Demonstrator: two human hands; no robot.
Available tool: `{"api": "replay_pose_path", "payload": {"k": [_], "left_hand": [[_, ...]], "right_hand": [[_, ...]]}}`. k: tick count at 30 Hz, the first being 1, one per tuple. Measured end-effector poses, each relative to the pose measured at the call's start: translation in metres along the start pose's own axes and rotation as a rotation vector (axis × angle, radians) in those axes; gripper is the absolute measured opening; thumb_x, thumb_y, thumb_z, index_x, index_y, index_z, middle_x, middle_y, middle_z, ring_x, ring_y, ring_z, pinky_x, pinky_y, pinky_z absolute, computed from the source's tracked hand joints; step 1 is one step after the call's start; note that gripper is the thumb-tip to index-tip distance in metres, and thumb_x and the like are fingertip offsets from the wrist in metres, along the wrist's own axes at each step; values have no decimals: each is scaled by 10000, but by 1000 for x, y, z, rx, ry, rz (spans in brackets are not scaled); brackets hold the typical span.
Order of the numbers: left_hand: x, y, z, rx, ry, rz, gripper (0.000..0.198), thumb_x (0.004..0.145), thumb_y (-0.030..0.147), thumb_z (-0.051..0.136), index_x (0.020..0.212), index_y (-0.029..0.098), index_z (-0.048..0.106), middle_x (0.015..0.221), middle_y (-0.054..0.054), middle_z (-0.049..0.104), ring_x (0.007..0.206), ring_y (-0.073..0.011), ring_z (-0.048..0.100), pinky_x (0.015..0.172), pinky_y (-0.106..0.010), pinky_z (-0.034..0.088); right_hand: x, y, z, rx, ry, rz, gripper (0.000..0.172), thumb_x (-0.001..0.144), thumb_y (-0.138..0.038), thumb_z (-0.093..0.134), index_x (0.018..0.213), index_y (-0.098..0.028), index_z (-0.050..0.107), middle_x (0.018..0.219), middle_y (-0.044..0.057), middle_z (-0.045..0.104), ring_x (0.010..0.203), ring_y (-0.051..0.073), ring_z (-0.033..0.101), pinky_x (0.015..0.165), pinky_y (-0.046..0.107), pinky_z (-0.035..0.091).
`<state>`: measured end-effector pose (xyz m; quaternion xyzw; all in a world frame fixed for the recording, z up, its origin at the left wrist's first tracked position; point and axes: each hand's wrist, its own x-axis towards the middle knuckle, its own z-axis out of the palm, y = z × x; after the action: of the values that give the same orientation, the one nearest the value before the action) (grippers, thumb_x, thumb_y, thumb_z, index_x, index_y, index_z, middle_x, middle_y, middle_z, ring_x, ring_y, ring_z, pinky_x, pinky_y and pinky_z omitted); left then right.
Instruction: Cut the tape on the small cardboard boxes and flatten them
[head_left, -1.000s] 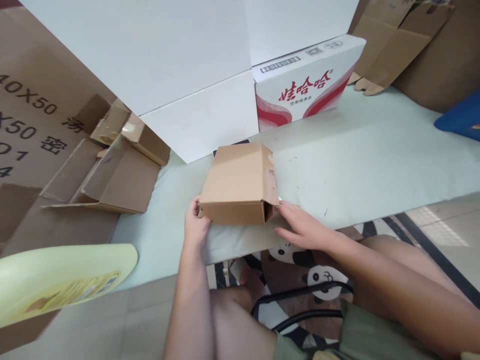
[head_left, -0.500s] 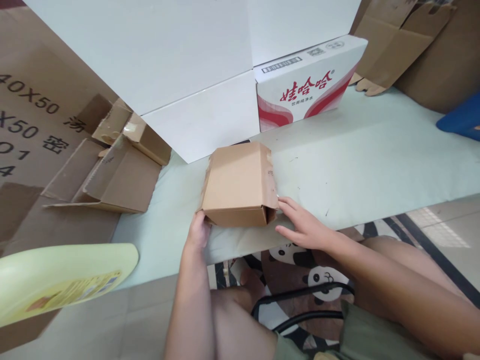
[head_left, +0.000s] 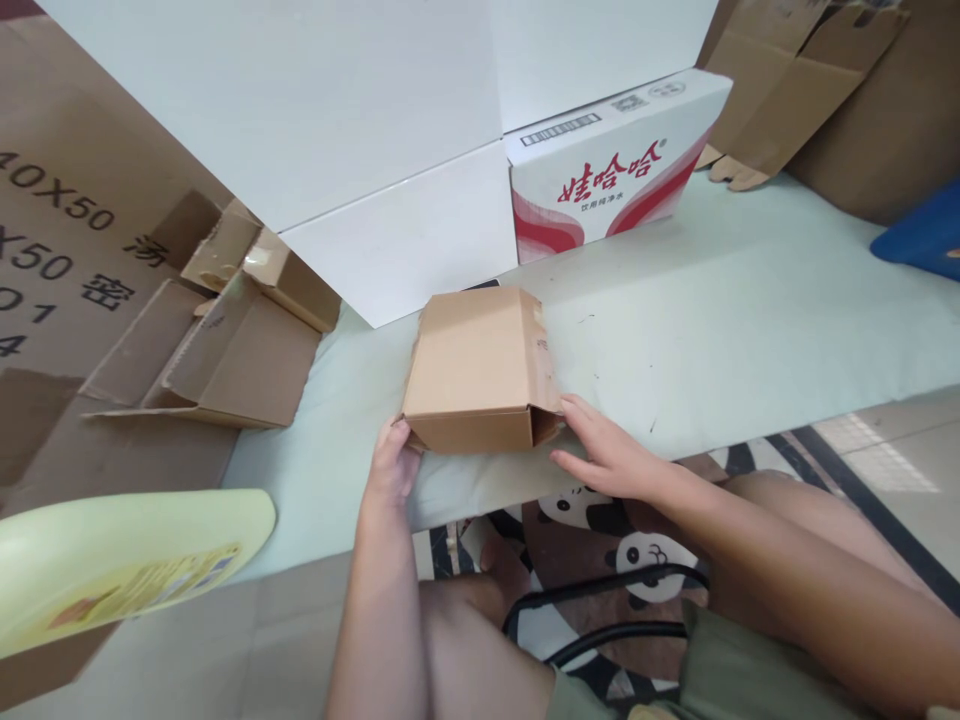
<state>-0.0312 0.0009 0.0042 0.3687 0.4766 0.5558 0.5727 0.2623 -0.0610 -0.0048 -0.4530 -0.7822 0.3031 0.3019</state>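
A small brown cardboard box point(head_left: 480, 365) rests on the pale green mat point(head_left: 712, 330) near its front edge. My left hand point(head_left: 391, 462) grips the box's near left corner, fingers curled against it. My right hand point(head_left: 609, 455) lies at the near right corner, fingers stretched out and touching the loose side flap. A dark flat object peeks out behind the box.
Large white boxes point(head_left: 360, 150) and a red-and-white printed carton point(head_left: 611, 160) stand just behind. Opened brown cartons point(head_left: 232, 340) lie at left, more cardboard point(head_left: 795, 80) at back right. A yellow-green object point(head_left: 127, 560) sits lower left, something blue point(head_left: 926, 235) at the right edge.
The box has been shifted slightly away from me and turned a little. My left hand slid lower on the near left corner. My right hand stays at the right flap.
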Motion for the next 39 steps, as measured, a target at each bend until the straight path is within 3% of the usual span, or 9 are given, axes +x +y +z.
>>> {"api": "replay_pose_path", "payload": {"k": [8,13,19,25,39], "left_hand": [[-1,2,3,54,9,-35,596,443,605,898,820,170,745,825,-81,760,756,-224,714,667,-291,542],[0,-1,2,122,-13,-38,648,440,682,858,823,173,737,899,-117,762,961,-309,708,832,-373,550],[1,-2,2,185,-10,4,633,462,707,833,788,173,737,899,-117,749,1153,-324,632,1001,-387,468],[0,-1,0,244,-14,-19,696,470,727,817,864,158,744,1012,-136,733,1224,-341,575,1019,-398,442],[1,-3,-1,260,-41,-13,709,493,743,795,901,165,757,993,-135,733,1217,-341,578,1042,-405,415]], "right_hand": [[0,1,0,-7,-17,23,444,922,-309,495,1341,-216,382,1296,184,514,1156,326,568,957,517,501],[1,0,-1,-5,-31,39,403,921,-295,495,1300,-192,404,1247,183,521,1098,314,562,923,492,509],[1,0,-3,-15,-42,40,364,921,-285,492,1272,-207,439,1137,145,565,974,288,571,837,458,521],[1,1,-3,-6,-33,20,297,920,-255,495,1211,-220,451,1089,128,564,924,274,566,793,452,521],[3,0,-3,-12,-43,42,248,912,-232,489,1157,-201,458,1073,133,561,908,270,559,777,440,506]]}}
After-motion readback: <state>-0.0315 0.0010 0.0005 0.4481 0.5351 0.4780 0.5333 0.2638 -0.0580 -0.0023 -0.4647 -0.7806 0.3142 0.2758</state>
